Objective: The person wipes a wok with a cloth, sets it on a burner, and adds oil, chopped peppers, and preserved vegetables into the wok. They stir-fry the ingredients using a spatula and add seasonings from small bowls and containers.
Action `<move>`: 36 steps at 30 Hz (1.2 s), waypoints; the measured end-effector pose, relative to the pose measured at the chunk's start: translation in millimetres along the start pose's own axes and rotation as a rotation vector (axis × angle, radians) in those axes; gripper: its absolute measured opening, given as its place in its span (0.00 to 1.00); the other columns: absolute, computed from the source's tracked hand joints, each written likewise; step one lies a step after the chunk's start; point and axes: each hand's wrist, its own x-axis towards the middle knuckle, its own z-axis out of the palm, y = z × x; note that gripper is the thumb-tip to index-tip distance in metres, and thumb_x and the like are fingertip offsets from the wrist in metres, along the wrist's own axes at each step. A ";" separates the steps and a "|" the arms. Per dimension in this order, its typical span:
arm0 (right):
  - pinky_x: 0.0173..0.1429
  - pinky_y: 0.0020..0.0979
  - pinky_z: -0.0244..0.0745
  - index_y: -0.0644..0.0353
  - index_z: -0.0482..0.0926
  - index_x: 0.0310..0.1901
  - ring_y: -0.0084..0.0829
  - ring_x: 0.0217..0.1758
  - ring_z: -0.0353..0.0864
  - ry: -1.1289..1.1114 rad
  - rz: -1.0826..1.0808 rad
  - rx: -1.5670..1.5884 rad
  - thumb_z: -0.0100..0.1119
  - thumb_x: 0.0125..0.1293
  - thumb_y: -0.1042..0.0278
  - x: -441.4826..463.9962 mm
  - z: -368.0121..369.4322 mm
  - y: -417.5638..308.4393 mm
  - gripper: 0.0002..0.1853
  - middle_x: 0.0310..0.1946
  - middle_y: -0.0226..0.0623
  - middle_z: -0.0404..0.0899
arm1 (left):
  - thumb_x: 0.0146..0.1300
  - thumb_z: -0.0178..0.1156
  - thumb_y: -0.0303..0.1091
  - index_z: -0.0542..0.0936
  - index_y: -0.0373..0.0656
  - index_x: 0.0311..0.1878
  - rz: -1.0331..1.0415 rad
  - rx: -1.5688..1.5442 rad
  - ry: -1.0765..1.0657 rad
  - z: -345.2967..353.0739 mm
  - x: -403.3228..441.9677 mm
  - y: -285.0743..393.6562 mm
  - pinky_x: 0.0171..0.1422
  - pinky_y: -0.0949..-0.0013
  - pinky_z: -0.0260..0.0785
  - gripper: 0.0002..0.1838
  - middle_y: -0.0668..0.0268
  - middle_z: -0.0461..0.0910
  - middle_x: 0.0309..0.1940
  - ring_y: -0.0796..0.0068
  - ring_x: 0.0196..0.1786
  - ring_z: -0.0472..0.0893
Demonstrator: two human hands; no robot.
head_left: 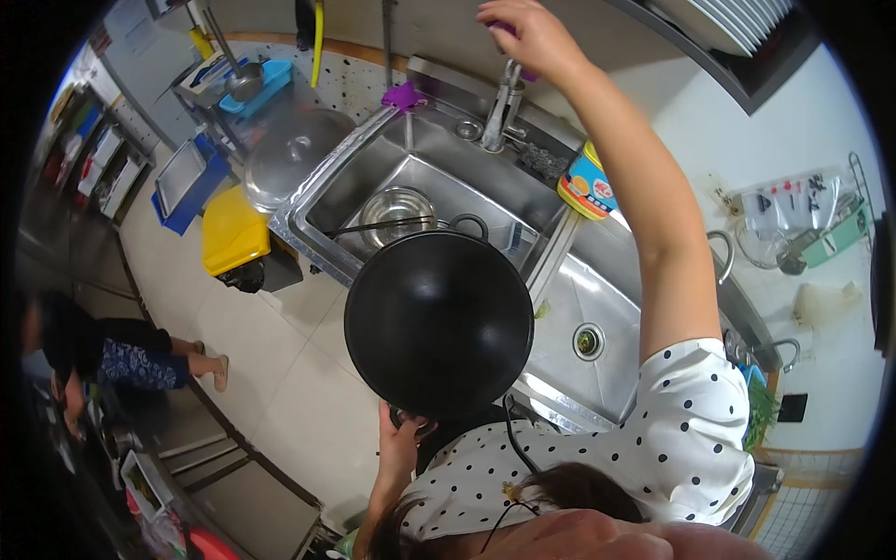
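My left hand (401,441) grips the near loop handle of a black wok (439,322). The wok is tilted, its dark inside facing up, and its far loop handle reaches over the sink basin (364,182). My right hand (532,37) is raised above the faucet (499,117), its fingers closed around something purple that looks like a cloth, mostly hidden by the hand. In the basin, partly behind the wok, sit a round metal bowl (399,207) and a pair of long dark sticks (373,226).
A purple cloth (403,96) lies on the sink corner. A yellow-and-blue tub (586,185) stands between the basins. The second basin (569,289) has green scraps in its drain. A yellow-lidded bin (233,233) stands left, and another person (112,350) is at far left.
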 end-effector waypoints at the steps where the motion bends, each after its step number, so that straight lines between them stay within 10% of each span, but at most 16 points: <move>1: 0.54 0.32 0.68 0.62 0.76 0.44 0.34 0.48 0.75 -0.009 0.033 0.041 0.57 0.54 0.70 -10.5 -7.4 -17.5 0.15 0.42 0.39 0.79 | 0.56 0.41 0.16 0.54 0.53 0.66 -0.004 0.007 -0.011 -2.0 0.4 1.5 0.50 0.63 0.75 0.33 0.67 0.70 0.39 0.78 0.39 0.73; 6: 0.65 0.43 0.60 0.60 0.71 0.54 0.49 0.62 0.63 -0.086 0.361 0.163 0.58 0.52 0.71 -146.4 -42.7 -129.7 0.24 0.60 0.47 0.65 | 0.55 0.45 0.17 0.55 0.52 0.66 -0.042 -0.043 -0.051 -16.4 4.1 -2.8 0.51 0.61 0.72 0.34 0.65 0.71 0.41 0.75 0.41 0.74; 10: 0.72 0.43 0.45 0.65 0.54 0.66 0.49 0.72 0.46 -0.382 1.264 0.661 0.67 0.53 0.51 -336.9 -48.0 -229.2 0.45 0.68 0.58 0.49 | 0.53 0.46 0.18 0.55 0.52 0.66 -0.062 0.098 -0.068 -11.2 3.9 5.1 0.51 0.59 0.70 0.35 0.63 0.72 0.42 0.72 0.42 0.74; 13: 0.48 0.26 0.75 0.66 0.55 0.65 0.27 0.49 0.76 -0.100 1.836 1.392 0.62 0.59 0.53 -386.5 -111.8 -291.3 0.40 0.49 0.41 0.72 | 0.51 0.48 0.16 0.58 0.48 0.65 -0.045 0.155 -0.133 2.9 9.1 -2.1 0.43 0.64 0.72 0.35 0.62 0.73 0.40 0.73 0.38 0.74; 18: 0.50 0.31 0.77 0.63 0.61 0.60 0.29 0.44 0.80 0.130 1.714 1.971 0.54 0.62 0.65 -466.1 -169.1 -336.7 0.26 0.46 0.38 0.77 | 0.49 0.47 0.15 0.57 0.44 0.66 -0.058 0.441 -0.333 77.0 29.7 -21.1 0.42 0.68 0.71 0.37 0.63 0.73 0.38 0.75 0.36 0.74; 24: 0.59 0.31 0.70 0.62 0.62 0.61 0.29 0.53 0.75 0.851 1.860 1.608 0.49 0.54 0.79 -544.7 -337.7 -449.1 0.29 0.50 0.37 0.73 | 0.49 0.46 0.16 0.54 0.45 0.69 -0.064 0.797 -0.883 199.0 -37.4 -100.6 0.45 0.70 0.70 0.39 0.64 0.72 0.41 0.75 0.36 0.74; 25: 0.59 0.30 0.69 0.63 0.64 0.59 0.27 0.54 0.73 0.974 1.978 1.496 0.50 0.54 0.79 -528.6 -224.8 -406.3 0.27 0.50 0.36 0.72 | 0.52 0.47 0.18 0.54 0.45 0.68 -0.187 0.796 -0.913 199.1 105.7 -75.1 0.44 0.67 0.71 0.37 0.65 0.72 0.40 0.77 0.36 0.73; 28: 0.56 0.29 0.70 0.63 0.66 0.57 0.27 0.52 0.74 1.229 1.995 1.189 0.50 0.54 0.78 -564.1 -234.2 -426.0 0.26 0.49 0.36 0.73 | 0.54 0.47 0.20 0.54 0.47 0.68 -0.363 0.892 -1.055 253.4 135.7 -135.1 0.44 0.65 0.74 0.36 0.66 0.72 0.40 0.79 0.38 0.73; 33: 0.25 0.15 0.61 0.60 0.69 0.53 0.14 0.24 0.65 1.568 2.046 0.865 0.51 0.53 0.80 -598.3 -275.6 -440.5 0.22 0.34 0.28 0.74 | 0.63 0.55 0.34 0.50 0.49 0.70 -0.572 0.761 -1.333 340.1 117.6 -212.8 0.47 0.66 0.75 0.35 0.64 0.73 0.42 0.75 0.44 0.74; 36: 0.29 0.17 0.66 0.61 0.69 0.52 0.16 0.27 0.70 1.755 1.942 0.567 0.50 0.53 0.80 -624.4 -293.9 -440.8 0.22 0.36 0.30 0.75 | 0.65 0.52 0.32 0.48 0.49 0.71 -0.500 0.772 -1.284 392.1 131.5 -250.3 0.53 0.67 0.71 0.34 0.54 0.71 0.54 0.66 0.50 0.75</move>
